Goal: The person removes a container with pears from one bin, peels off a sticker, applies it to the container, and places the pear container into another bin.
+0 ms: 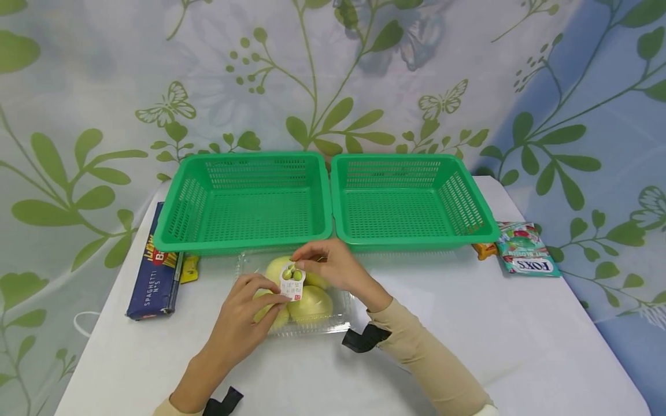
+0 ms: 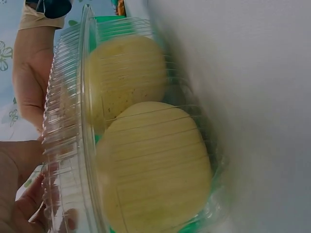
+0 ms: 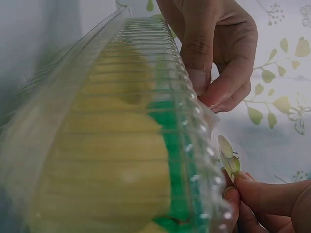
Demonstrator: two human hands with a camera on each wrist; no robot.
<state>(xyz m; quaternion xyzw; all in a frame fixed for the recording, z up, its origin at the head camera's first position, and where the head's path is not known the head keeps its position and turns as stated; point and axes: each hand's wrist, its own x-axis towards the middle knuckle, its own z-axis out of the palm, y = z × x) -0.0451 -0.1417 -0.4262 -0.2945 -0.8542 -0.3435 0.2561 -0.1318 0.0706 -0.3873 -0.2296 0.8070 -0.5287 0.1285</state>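
Observation:
A clear plastic clamshell container (image 1: 340,315) stands on the table before me, with several pale yellow-green round fruits (image 1: 311,304) inside. On its lid is a white label (image 1: 292,288) with a picture of green fruit and red print. My right hand (image 1: 333,266) pinches the label's upper edge between thumb and fingers. At the lower left edge, my left hand (image 1: 244,315) pinches the same label. The right wrist view shows both hands at the lid, the label (image 3: 227,150) partly edge-on. Whether the label is fully loose from the lid I cannot tell.
Two green plastic baskets (image 1: 244,245) stand side by side behind the container. At left lie a blue spaghetti box (image 1: 156,277) and a small yellow packet (image 1: 189,269). A Fox's candy bag (image 1: 528,249) and an orange packet (image 1: 485,250) lie at right.

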